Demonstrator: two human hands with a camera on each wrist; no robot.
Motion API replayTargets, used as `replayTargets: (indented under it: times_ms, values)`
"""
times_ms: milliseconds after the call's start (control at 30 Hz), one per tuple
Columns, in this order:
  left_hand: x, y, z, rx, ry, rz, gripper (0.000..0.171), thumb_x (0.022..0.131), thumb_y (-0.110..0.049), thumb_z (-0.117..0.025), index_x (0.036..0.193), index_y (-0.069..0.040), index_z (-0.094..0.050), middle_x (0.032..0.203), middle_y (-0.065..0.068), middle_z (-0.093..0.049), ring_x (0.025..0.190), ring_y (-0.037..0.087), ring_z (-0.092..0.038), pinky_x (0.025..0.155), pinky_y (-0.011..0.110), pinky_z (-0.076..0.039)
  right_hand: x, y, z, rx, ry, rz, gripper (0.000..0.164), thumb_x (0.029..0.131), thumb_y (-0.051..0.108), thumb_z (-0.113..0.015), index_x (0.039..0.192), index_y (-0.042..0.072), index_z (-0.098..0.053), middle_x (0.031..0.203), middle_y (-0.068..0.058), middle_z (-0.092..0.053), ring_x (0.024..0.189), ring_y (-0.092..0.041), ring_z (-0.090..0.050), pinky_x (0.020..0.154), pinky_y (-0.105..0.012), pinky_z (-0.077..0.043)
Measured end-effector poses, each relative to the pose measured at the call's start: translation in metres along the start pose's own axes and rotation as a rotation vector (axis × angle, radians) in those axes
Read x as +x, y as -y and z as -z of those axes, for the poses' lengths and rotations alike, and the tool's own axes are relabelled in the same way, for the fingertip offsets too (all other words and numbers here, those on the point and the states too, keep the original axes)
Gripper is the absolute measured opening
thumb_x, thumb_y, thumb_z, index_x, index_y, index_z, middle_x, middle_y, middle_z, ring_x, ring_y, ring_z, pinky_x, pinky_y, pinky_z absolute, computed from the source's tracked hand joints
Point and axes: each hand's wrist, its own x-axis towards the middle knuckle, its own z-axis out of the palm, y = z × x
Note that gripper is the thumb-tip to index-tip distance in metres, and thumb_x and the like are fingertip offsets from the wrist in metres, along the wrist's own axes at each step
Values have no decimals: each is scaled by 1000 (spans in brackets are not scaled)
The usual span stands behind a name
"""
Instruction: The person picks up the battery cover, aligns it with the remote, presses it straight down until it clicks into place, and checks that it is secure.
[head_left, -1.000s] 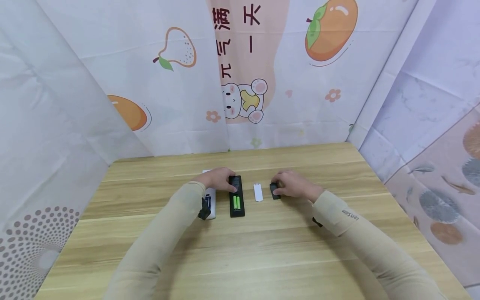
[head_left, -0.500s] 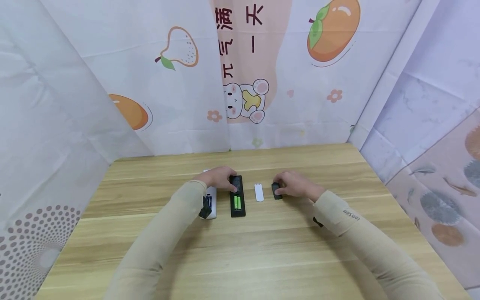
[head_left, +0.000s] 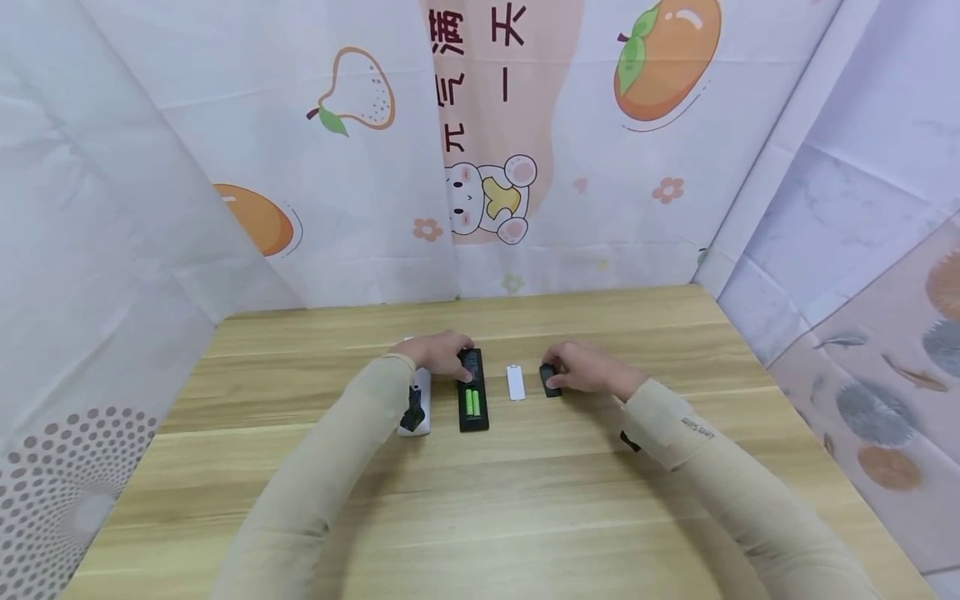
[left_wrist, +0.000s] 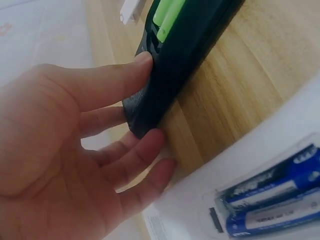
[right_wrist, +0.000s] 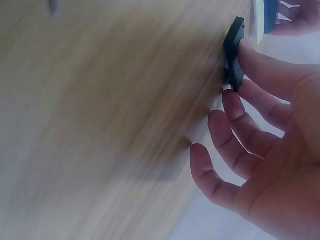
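A black remote control [head_left: 472, 422] lies face down on the table, two green batteries [head_left: 472, 403] showing in its uncovered compartment. My left hand [head_left: 438, 353] holds its far end, and in the left wrist view the thumb presses on its back while fingers curl around the end. To the right, my right hand [head_left: 588, 367] pinches a small black battery cover [right_wrist: 234, 52] between thumb and fingertips, close over the tabletop. Between the hands lies a white battery cover [head_left: 516, 383].
Left of the black remote, partly under my left wrist, lies a white remote control [head_left: 424, 400] with blue batteries [left_wrist: 270, 192] in its compartment. The wooden table [head_left: 510, 500] meets a printed curtain [head_left: 360, 217] at the back and hangings at both sides.
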Motion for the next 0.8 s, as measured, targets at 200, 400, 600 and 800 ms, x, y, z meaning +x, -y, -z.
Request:
replayTargets:
  times_ms: [200, 400, 600, 800]
  values:
    - [-2, -4, 6, -23, 40, 50, 67, 96, -25, -71, 150, -1, -42, 138, 15, -53, 118, 25, -51, 108, 41, -42, 5, 4, 2, 12, 21, -16, 31, 91, 15, -78, 117, 1, -68, 101, -7, -69, 91, -21, -62, 85, -42, -53]
    - [-1, -5, 7, -71, 42, 94, 65, 94, -24, -74, 148, -2, -44, 131, 13, -57, 113, 25, -53, 102, 40, -46, 6, 8, 3, 25, 19, -45, 27, 89, 11, -79, 112, 0, -69, 99, -5, -69, 92, -22, -63, 88, -44, -53]
    - [-1, -3, 3, -215, 35, 153, 63, 92, -17, -76, 145, -3, -46, 127, 15, -56, 103, 25, -62, 76, 31, -60, 9, 12, 4, 16, 50, -87, 26, 90, 13, -79, 111, 2, -69, 99, -5, -68, 94, -22, -62, 91, -44, -52]
    - [-3, -4, 4, -296, 16, 156, 61, 90, -12, -78, 142, -1, -48, 129, 17, -54, 105, 28, -62, 70, 31, -62, 10, 15, 7, -10, 58, -104, 28, 89, 14, -79, 111, 0, -68, 99, -7, -69, 93, -22, -63, 89, -43, -53]
